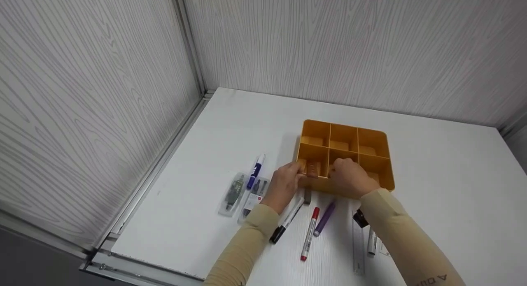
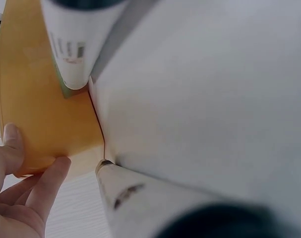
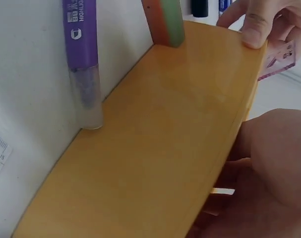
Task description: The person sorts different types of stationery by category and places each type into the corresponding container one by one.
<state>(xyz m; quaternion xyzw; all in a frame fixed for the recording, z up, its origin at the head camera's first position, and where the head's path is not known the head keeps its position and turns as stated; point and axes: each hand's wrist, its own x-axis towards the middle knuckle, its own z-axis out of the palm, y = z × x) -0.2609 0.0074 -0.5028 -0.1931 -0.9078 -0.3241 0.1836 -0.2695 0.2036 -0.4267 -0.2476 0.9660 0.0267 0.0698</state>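
A yellow-orange organizer tray (image 1: 343, 187) with six compartments stands before me. My left hand (image 1: 284, 181) grips its front left corner, thumb and fingertips on the outer walls in the left wrist view. A pinkish clear piece (image 1: 313, 169) is in the front left compartment, and its printed end (image 3: 281, 62) shows beyond the rim near the left hand. My right hand (image 1: 350, 175) reaches over the front wall into the front middle compartment, fingers curled inside the rim. The organizer wall hides its fingertips, so I cannot tell what they hold.
Near the organizer's front lie a purple highlighter (image 1: 325, 219), an orange-green block (image 3: 167, 22), a red marker (image 1: 309, 234), a black-capped marker (image 1: 288, 220), a clear ruler (image 1: 358, 249) and a black object (image 1: 360, 218). Left are a blue marker (image 1: 256, 172) and two clear cases (image 1: 234, 194).
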